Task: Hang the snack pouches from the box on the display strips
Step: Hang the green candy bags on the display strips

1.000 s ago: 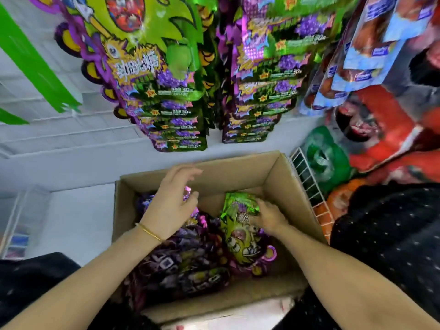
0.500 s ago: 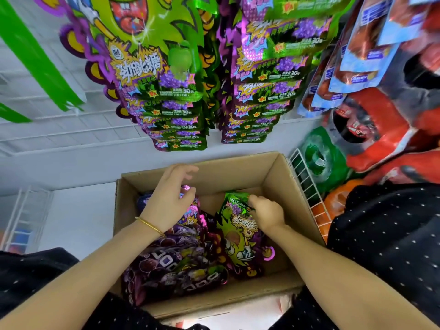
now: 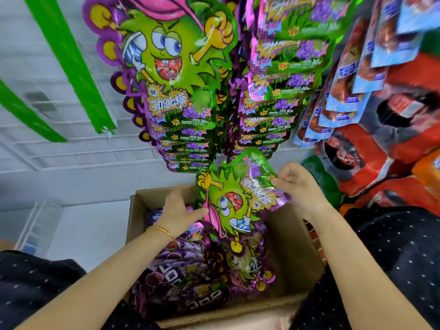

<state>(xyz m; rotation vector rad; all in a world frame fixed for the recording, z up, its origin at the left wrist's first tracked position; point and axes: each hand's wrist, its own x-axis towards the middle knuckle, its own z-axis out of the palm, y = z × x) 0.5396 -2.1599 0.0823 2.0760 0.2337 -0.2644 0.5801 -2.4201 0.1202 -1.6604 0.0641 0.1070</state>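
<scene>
White wire shelving behind, two display strips (image 3: pixel 188 148) already loaded with green-purple snack pouches (image 3: pixel 269 115), red and blue bags off to the right. Cardboard box (image 3: pixel 295 253) sits low in front, with more pouches inside. Step in hand: one pouch (image 3: pixel 235 201) lifted clear of the box, upside down, just below the hung rows. Right hand (image 3: pixel 300 186) pinches its upper edge, fingers closed on the foil. Left hand (image 3: pixel 178 210) open, fingers spread, at the pouch's left edge; can't tell if it's touching. Next, I'd guess: flip it upright, find the hang hole, hook it on a free clip of a strip
</scene>
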